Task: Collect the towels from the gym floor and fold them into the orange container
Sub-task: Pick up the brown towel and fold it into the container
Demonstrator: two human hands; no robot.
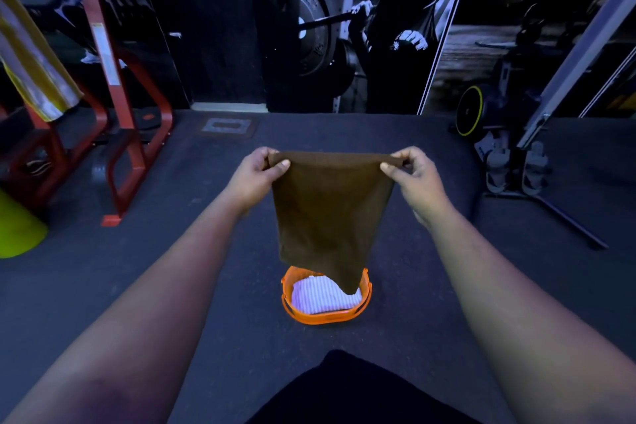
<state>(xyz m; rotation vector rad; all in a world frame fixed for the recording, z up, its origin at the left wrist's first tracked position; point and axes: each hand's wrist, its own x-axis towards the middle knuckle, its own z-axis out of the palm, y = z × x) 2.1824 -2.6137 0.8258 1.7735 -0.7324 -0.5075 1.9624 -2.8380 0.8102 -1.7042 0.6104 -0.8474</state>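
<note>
Hanging between both hands, a brown towel (332, 213) is held up in front of the person, its top edge stretched level. The left hand (256, 174) pinches the upper left corner between thumb and curled fingers, and the right hand (413, 174) pinches the upper right corner the same way. The cloth narrows as it drops, and its lowest point dangles over the orange container (325, 313), which stands on the dark gym floor (172, 268) just ahead of the person's knees. Whether the tip touches anything inside is hard to tell from this angle. A pale striped towel (318, 298) lies folded inside the container, partly hidden by the brown one. To the left stands a red metal frame (137, 134), with a lime-green cone (17, 227) near the left edge. A yellow-rimmed wheel (469, 110) sits at the right by the wall.
</note>
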